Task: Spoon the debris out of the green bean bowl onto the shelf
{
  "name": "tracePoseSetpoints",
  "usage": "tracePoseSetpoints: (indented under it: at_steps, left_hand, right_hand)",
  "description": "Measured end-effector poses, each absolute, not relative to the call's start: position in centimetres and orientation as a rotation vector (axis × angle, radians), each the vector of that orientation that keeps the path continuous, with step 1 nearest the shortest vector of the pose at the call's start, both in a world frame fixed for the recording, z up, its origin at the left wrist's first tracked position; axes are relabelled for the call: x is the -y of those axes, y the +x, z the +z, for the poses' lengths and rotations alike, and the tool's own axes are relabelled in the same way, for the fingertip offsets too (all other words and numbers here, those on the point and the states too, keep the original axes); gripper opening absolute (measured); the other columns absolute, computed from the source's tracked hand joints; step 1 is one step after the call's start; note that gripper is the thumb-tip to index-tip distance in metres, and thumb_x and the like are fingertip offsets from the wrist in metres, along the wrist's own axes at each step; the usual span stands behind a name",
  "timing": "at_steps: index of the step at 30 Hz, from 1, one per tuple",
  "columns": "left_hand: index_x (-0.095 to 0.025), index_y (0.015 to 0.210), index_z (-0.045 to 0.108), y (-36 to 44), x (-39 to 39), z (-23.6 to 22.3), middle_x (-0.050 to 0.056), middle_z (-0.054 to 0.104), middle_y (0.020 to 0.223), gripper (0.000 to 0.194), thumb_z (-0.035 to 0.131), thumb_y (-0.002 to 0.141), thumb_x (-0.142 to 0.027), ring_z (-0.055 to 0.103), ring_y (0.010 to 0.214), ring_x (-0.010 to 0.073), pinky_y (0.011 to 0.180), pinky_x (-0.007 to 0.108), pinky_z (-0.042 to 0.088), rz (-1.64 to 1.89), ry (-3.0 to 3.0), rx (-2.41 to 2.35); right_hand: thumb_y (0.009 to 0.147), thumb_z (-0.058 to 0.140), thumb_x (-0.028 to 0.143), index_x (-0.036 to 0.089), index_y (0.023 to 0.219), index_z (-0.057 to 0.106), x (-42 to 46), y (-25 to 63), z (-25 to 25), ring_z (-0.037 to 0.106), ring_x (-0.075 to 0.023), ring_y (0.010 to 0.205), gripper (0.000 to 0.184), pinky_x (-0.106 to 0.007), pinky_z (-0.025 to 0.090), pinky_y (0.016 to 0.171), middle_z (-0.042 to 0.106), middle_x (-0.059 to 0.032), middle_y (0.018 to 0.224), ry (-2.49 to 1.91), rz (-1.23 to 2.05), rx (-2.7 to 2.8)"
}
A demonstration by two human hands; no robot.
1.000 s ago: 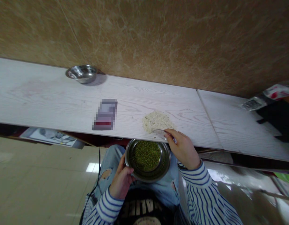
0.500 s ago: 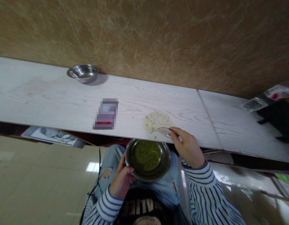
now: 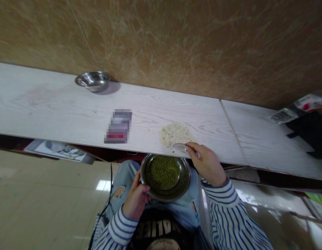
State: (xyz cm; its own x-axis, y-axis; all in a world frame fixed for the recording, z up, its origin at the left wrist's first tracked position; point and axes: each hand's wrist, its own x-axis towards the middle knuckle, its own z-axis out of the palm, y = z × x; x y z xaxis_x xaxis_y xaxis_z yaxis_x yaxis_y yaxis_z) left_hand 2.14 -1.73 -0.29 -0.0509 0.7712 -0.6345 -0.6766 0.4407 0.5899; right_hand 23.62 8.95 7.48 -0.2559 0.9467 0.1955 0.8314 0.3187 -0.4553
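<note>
My left hand (image 3: 136, 198) grips the near-left rim of a steel bowl (image 3: 184, 184) filled with small green beans (image 3: 163, 171), held over my lap just below the table's front edge. My right hand (image 3: 206, 163) pinches the handle of a clear plastic spoon (image 3: 179, 147). The spoon's tip rests at the near edge of a pale pile of rice grains (image 3: 175, 133) on the white wooden table (image 3: 59, 111). The pile has a few dark specks in it.
An empty steel bowl (image 3: 92, 80) stands at the back left of the table against the tan marbled wall. A blurred small box (image 3: 118, 131) lies left of the rice pile. Packets (image 3: 296, 109) and a dark item sit at the far right. Tiled floor lies below.
My right hand has slid the spoon a little to the left along the near edge of the rice pile, after shifting right half a second ago. The left hand and bowl stay put.
</note>
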Motion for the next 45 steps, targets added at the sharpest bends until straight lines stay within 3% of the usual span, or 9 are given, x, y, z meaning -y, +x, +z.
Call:
tracePoseSetpoints:
  at_steps: [24,45]
  left_hand:
    - [-0.029,0.133,0.043,1.98,1.82,-0.17,0.002,0.064,0.098,0.076,0.059,0.061,-0.011,0.056,0.073,0.0175,0.05,0.026,0.046,1.216,0.108,-1.124]
    - [-0.028,0.133,0.043,1.89,1.87,-0.07,0.002,0.063,0.101,0.076,0.06,0.061,-0.012,0.057,0.075,0.0169,0.06,0.03,0.05,1.225,0.09,-1.1]
  right_hand:
    - [0.093,0.048,0.025,0.021,0.111,0.064,-9.13,22.73,7.27,0.064,-0.0206,0.089,0.025,-0.039,0.051,0.081,0.071,-0.006,0.1,-1.491,0.426,2.21]
    - [0.092,0.047,0.027,0.021,0.11,0.065,-9.61,23.09,7.31,0.065,-0.022,0.092,0.026,-0.038,0.051,0.083,0.071,-0.0074,0.105,-1.538,0.356,2.136]
